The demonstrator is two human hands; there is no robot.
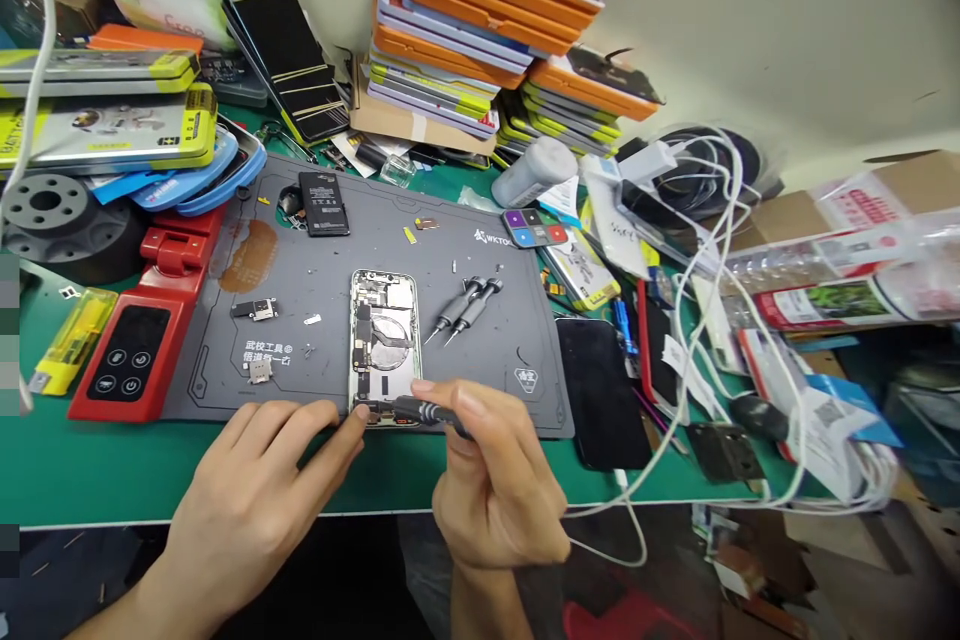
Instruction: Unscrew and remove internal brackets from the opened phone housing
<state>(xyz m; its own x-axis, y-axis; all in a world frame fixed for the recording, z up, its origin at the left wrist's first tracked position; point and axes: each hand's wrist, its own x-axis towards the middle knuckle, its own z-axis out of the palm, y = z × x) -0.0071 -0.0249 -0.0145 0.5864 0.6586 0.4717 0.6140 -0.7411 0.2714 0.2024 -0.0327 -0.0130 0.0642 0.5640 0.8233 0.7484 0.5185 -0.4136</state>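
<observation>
- Opened phone [385, 348]: lies near the front edge of the grey mat [495, 395], insides facing up.
- Left hand [259, 490]: loosely open, index fingertip touching the phone's lower end.
- Right hand [499, 480]: gripping a dark tool [435, 413], its tip over that same end.
- Two screwdrivers [474, 308]: just right of the phone.
- Black battery [324, 204]: beyond, on the mat.
- Green tabletop [397, 485]: beneath the mat.

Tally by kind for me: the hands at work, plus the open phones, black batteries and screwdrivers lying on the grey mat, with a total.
Left hand and right hand: 2
Open phone: 1
Black battery: 1
Screwdrivers lying down: 2
Total: 6
</observation>
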